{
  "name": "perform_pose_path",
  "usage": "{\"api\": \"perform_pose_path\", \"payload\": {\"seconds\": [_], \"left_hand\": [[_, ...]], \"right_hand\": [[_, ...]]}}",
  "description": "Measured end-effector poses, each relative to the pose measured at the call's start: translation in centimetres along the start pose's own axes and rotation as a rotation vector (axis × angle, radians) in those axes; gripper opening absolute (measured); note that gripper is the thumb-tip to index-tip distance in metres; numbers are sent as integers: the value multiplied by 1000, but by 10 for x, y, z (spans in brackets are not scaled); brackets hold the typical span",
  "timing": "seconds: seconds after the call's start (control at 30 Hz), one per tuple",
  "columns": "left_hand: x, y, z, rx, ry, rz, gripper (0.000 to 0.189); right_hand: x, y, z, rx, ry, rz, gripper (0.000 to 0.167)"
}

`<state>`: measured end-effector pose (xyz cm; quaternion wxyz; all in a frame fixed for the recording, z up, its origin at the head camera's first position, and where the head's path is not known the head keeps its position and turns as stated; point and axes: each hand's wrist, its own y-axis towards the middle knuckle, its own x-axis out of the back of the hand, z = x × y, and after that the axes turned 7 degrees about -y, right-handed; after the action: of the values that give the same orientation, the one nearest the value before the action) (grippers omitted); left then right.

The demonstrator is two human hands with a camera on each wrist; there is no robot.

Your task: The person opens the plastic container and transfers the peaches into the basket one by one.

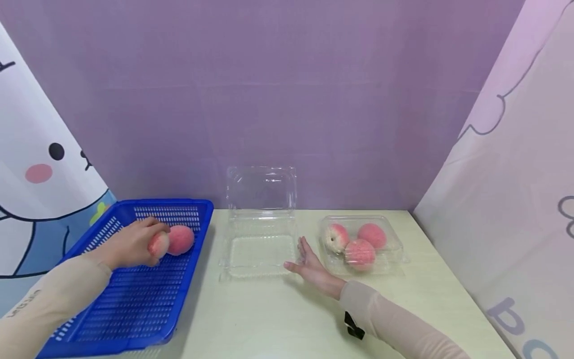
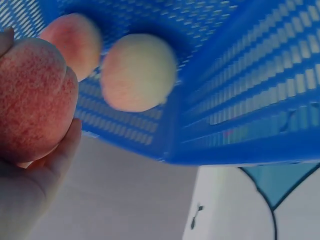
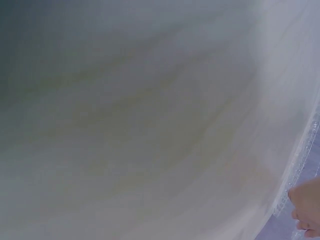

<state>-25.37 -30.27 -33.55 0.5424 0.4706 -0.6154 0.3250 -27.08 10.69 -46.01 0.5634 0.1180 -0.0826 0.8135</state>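
Note:
Over the blue basket (image 1: 130,299), my left hand (image 1: 130,244) grips a pink-and-white peach (image 1: 159,245), its fingers curled round it. Another peach (image 1: 181,240) lies right beside it in the basket. The left wrist view shows the held peach (image 2: 35,100) up close, with a pale peach (image 2: 139,72) and a redder one (image 2: 75,45) behind it. At the right side of a clear plastic clamshell box (image 1: 262,254), lid raised, my right hand (image 1: 314,271) extends its fingers along the wall. Sleeve cloth fills most of the right wrist view.
To the right sits a second clear box (image 1: 390,254) with three peaches (image 1: 360,254) inside. A purple curtain (image 1: 287,99) hangs behind the pale table (image 1: 251,319), and a printed cloth (image 1: 506,209) borders it on the right.

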Motion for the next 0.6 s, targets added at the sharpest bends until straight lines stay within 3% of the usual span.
{"api": "perform_pose_path", "payload": {"seconds": [0.3, 0.6], "left_hand": [[-11, -12, 33, 140, -49, 168, 68], [-23, -17, 45, 267, -122, 316, 77]], "right_hand": [[-2, 7, 1, 29, -7, -3, 98], [0, 3, -1, 4, -11, 7, 99]]}}
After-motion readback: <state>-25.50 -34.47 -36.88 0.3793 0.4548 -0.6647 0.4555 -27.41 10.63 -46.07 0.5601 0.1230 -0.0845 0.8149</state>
